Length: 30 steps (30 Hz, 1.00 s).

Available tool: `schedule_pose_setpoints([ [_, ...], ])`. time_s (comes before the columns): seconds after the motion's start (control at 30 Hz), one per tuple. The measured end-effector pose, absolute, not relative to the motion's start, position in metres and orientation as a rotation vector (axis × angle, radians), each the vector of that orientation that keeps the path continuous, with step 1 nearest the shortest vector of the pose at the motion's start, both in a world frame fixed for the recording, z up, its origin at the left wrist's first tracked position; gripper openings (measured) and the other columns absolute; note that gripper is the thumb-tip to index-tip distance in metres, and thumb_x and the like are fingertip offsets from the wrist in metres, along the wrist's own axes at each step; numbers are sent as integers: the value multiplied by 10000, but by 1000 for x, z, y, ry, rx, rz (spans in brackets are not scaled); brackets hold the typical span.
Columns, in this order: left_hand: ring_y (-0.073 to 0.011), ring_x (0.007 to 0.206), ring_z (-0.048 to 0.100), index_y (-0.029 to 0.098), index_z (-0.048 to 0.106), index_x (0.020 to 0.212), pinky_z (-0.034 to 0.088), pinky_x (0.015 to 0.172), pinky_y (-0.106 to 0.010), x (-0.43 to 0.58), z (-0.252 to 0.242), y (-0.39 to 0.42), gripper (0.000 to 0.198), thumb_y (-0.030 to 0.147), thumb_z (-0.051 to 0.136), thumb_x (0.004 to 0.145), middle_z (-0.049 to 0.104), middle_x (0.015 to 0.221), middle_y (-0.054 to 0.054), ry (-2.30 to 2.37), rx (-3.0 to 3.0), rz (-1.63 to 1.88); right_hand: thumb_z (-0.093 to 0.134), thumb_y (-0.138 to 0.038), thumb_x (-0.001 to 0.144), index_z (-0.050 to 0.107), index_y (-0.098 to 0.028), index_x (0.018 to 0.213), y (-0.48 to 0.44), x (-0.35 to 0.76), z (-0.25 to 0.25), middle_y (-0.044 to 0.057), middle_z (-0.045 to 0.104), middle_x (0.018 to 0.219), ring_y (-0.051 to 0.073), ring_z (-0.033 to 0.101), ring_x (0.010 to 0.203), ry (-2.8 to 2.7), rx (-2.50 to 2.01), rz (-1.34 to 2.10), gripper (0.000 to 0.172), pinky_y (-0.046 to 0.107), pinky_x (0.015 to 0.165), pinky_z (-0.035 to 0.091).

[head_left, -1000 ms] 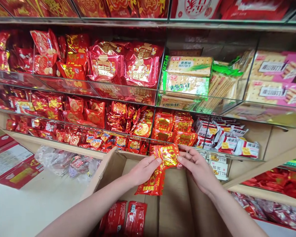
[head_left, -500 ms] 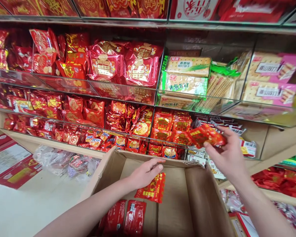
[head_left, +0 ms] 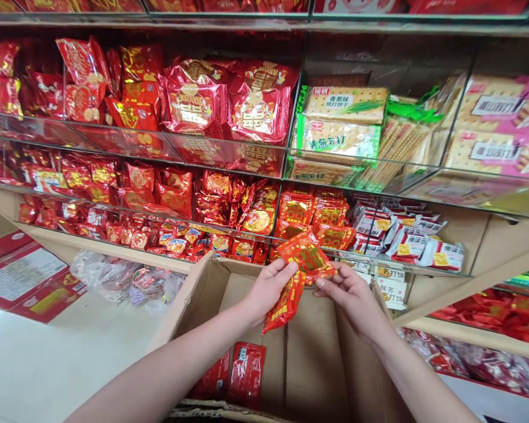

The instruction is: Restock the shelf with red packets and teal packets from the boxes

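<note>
The left hand [head_left: 268,294] pinches two red packets, a lower one [head_left: 285,305] hanging aslant and an upper one [head_left: 306,255], whose right corner sits between the thumb and fingers of the right hand [head_left: 355,299]. Both are above the cardboard box [head_left: 315,346], toward its far edge. Inside, more red packets [head_left: 247,370] lie by the near left corner. Beyond the far edge, similar packets [head_left: 297,205] fill the shelf [head_left: 114,251].
</note>
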<state>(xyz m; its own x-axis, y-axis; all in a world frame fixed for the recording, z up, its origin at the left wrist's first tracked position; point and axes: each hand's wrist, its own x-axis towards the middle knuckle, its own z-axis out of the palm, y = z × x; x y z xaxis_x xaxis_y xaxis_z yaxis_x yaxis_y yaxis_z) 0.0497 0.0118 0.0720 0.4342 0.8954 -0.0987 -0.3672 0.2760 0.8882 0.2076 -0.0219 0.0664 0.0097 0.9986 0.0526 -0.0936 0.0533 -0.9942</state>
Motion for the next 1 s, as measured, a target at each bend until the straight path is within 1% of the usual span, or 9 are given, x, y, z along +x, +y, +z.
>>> schedule_pose_setpoints([
  [0.23, -38, 443, 446, 146, 603, 777, 350, 481, -171, 58, 68, 2, 261, 365, 651, 644, 573, 608, 34, 686, 799, 925, 608, -312, 697, 522, -189, 850, -20, 196, 62, 19, 604, 857, 137, 572, 715, -922, -1045, 1186, 214, 261, 570, 490],
  [0.37, -46, 457, 448, 170, 600, 861, 339, 486, -171, 53, 63, 1, 290, 369, 635, 653, 531, 564, 55, 775, 836, 869, 640, -309, 651, 468, -215, 899, -7, 212, 67, -55, 569, 635, 82, 514, 450, -844, -1168, 923, 316, 212, 435, 431],
  [0.47, -54, 486, 449, 153, 614, 837, 343, 502, -175, 48, 60, 1, 278, 354, 632, 646, 539, 588, 39, 857, 847, 821, 618, -291, 655, 440, -240, 939, 18, 236, 80, -88, 517, 550, 76, 462, 370, -865, -1214, 693, 338, 206, 393, 393],
  [0.57, -71, 547, 471, 143, 628, 765, 354, 533, -181, 45, 58, 0, 243, 349, 627, 636, 567, 642, 16, 891, 879, 785, 540, -275, 689, 530, -193, 827, 51, 259, 96, -24, 557, 630, 97, 498, 442, -1025, -1320, 456, 161, 246, 451, 428],
  [0.6, -74, 559, 473, 143, 631, 752, 354, 540, -183, 45, 58, -2, 238, 350, 623, 635, 572, 651, 13, 893, 899, 775, 518, -271, 699, 552, -180, 814, 61, 264, 100, 6, 581, 680, 115, 524, 496, -1090, -1371, 355, 151, 268, 494, 445],
  [0.7, -72, 541, 451, 140, 639, 737, 339, 532, -187, 43, 56, -7, 254, 370, 610, 633, 559, 624, 19, 890, 953, 717, 440, -280, 749, 581, -162, 891, 85, 270, 108, 82, 623, 847, 185, 576, 704, -1257, -1499, 33, 233, 342, 657, 457],
  [0.8, -68, 509, 426, 137, 638, 743, 324, 520, -191, 41, 53, -11, 286, 397, 604, 630, 536, 581, 30, 884, 976, 651, 377, -316, 788, 586, -140, 941, 97, 266, 114, 134, 625, 930, 242, 565, 853, -1362, -1618, -147, 313, 377, 758, 422],
  [0.9, -74, 525, 438, 139, 636, 737, 329, 535, -194, 39, 48, -12, 289, 406, 602, 632, 552, 601, 21, 891, 1009, 619, 403, -330, 772, 578, -98, 1002, 106, 261, 117, 174, 617, 952, 284, 552, 897, -1501, -1772, -221, 371, 386, 775, 408],
  [1.0, -84, 544, 453, 156, 635, 737, 336, 544, -197, 39, 43, -11, 270, 406, 588, 645, 567, 629, 15, 900, 1005, 602, 411, -293, 763, 567, -60, 1040, 120, 264, 115, 203, 620, 916, 309, 566, 856, -1584, -1935, -310, 395, 404, 750, 409],
])
